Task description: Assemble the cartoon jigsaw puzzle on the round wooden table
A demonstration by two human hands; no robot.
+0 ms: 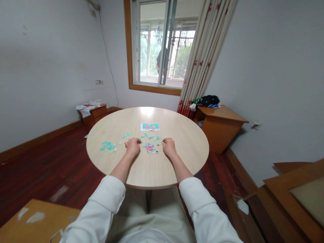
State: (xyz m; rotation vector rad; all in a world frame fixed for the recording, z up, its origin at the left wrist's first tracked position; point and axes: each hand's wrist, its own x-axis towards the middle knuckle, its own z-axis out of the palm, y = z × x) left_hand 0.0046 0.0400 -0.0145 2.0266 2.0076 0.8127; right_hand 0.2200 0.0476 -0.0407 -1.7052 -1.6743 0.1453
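A partly joined jigsaw puzzle (150,147) with a pink cartoon figure lies on the round table in front of me. My left hand (133,145) rests at its left, fingers curled and pinched around a small teal puzzle piece (141,142). On the other side, my right hand (169,146) has its fingertips closed at the edge of the loose pieces (159,141); what they grip is too small to make out. Behind the joined part, more loose pieces (145,135) are scattered. A printed reference picture (150,127) lies flat farther back.
A pile of teal pieces (108,147) lies left on the round table (187,135), with a smaller group (127,135) beyond it. A wooden cabinet (222,118) with clothes (210,100) stands back right. A wooden desk (40,219) is at lower left.
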